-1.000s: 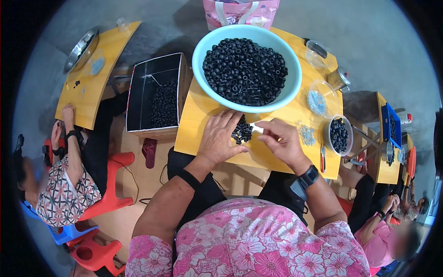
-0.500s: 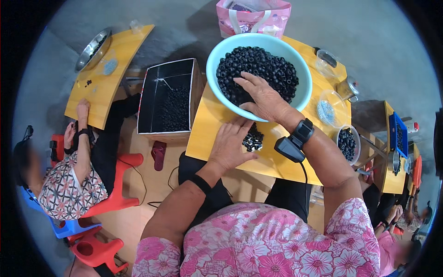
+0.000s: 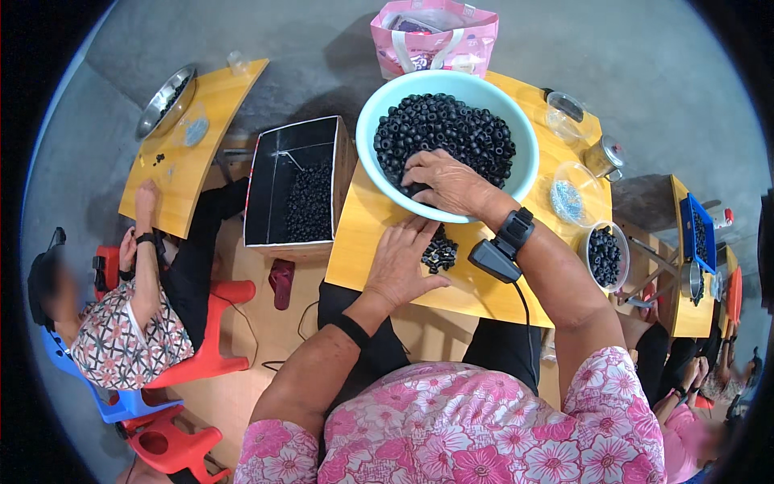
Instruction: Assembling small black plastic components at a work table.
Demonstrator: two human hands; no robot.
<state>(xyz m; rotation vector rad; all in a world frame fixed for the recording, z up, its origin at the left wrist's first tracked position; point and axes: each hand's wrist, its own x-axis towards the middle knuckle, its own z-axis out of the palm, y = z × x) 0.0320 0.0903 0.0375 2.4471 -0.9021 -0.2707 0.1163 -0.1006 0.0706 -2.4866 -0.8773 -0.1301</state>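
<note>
**A:** Where are the hands?

**B:** The right hand [image 3: 447, 181] reaches into a pale blue bowl [image 3: 372, 121] heaped with small black rings [image 3: 451, 133], palm down, fingers curled into the pile. Whether it has closed on any rings I cannot tell — the fingertips are buried.

**A:** And the left?

**B:** The left hand [image 3: 401, 262] lies flat and open on the yellow table [image 3: 363, 242], holding nothing, just beside a small heap of rings [image 3: 439, 252] in front of the bowl.

**A:** What surrounds them?

**B:** A dark box [image 3: 294, 189] partly filled with rings stands left of the table — a pink bag [image 3: 435, 32] behind the bowl. On the right, a clear tub [image 3: 605, 256] of rings. Another person [image 3: 129, 323] sits at a second table [image 3: 193, 153] far left.
</note>
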